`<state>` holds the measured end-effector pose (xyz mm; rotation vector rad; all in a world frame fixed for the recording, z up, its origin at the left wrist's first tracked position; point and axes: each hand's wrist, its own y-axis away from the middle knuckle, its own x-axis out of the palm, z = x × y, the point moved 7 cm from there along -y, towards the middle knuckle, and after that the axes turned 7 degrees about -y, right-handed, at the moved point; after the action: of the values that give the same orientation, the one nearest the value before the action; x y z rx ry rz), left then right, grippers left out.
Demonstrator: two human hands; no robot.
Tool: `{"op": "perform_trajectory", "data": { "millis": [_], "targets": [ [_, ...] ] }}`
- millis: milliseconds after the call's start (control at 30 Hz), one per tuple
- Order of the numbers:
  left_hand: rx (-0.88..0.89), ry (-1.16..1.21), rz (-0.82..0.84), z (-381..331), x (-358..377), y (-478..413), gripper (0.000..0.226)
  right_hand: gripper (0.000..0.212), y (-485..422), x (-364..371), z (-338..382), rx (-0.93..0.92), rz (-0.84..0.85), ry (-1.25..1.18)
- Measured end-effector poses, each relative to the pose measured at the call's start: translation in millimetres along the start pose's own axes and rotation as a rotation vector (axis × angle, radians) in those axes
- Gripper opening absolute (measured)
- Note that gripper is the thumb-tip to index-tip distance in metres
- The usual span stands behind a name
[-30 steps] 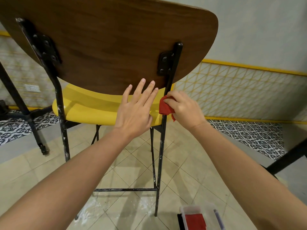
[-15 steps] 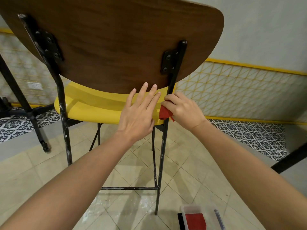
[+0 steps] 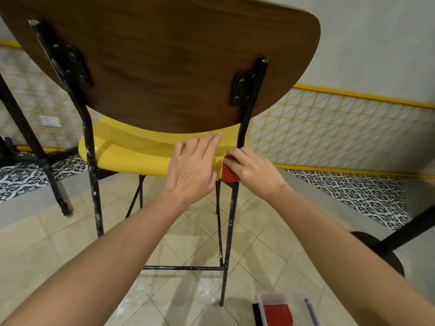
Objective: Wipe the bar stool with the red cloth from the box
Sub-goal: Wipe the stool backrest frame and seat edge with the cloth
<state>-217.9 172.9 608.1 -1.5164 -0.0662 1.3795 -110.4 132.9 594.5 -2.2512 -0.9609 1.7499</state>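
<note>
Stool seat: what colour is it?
Bright, glossy yellow seat, below the dark brown wooden backrest. The head view shows it best.

Bar stool [image 3: 164, 67]: brown back, yellow seat, black frame.
Left hand [image 3: 191, 170]: fingers straight, flat on the stool's seat edge.
Right hand [image 3: 253, 169]: presses red cloth [image 3: 229, 175] against the stool's right post.
Box [image 3: 282, 311]: floor, near the stool's right leg.

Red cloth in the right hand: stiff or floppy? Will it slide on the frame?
Probably floppy: the red cloth is bunched and creased in the right hand, following the grip. Likely light: it is a small wad, mostly hidden inside the hand. It may drag rather than slide on the black frame post, whose paint looks chipped and rough.
</note>
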Motion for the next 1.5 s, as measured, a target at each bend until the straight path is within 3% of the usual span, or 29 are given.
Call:
{"op": "perform_trajectory", "data": {
  "millis": [67, 267, 467, 567, 700, 933, 1300, 1500],
  "targets": [
    [0.01, -0.005, 0.005, 1.8, 1.5, 0.9, 0.069, 0.045, 1.3, 0.3, 0.4, -0.004, 0.024, -0.009],
    [0.005, 0.02, 0.021, 7.0, 1.8, -3.6, 0.064, 0.041, -14.8, -37.1, -15.4, -0.047, -0.111, 0.054],
    [0.02, 0.029, 0.058, 3.3, 5.6, 0.9, 0.067, 0.046, 2.1, -7.9, -2.0, -0.179, 0.155, 0.093],
    [0.022, 0.033, 0.055, 3.3, 4.7, 1.2, 0.067, 0.044, 1.8, -20.1, -12.2, -0.196, 0.071, 0.109],
    [0.014, 0.046, 0.061, -0.1, 5.1, 0.5, 0.067, 0.049, 9.0, -19.1, -22.2, -0.051, -0.015, 0.071],
    [0.009, 0.076, 0.117, -13.0, 14.9, 5.9, 0.066, 0.065, 30.6, -3.7, -35.8, 0.212, 0.032, 0.014],
    [-0.054, 0.112, 0.151, -18.9, 19.9, 4.2, 0.067, 0.073, 40.7, 20.4, -26.9, 0.126, 0.134, 0.03],
    [-0.076, 0.118, 0.163, -12.8, 17.9, 1.6, 0.067, 0.065, 41.3, 9.6, -28.8, 0.174, 0.071, 0.006]
  ]
}}
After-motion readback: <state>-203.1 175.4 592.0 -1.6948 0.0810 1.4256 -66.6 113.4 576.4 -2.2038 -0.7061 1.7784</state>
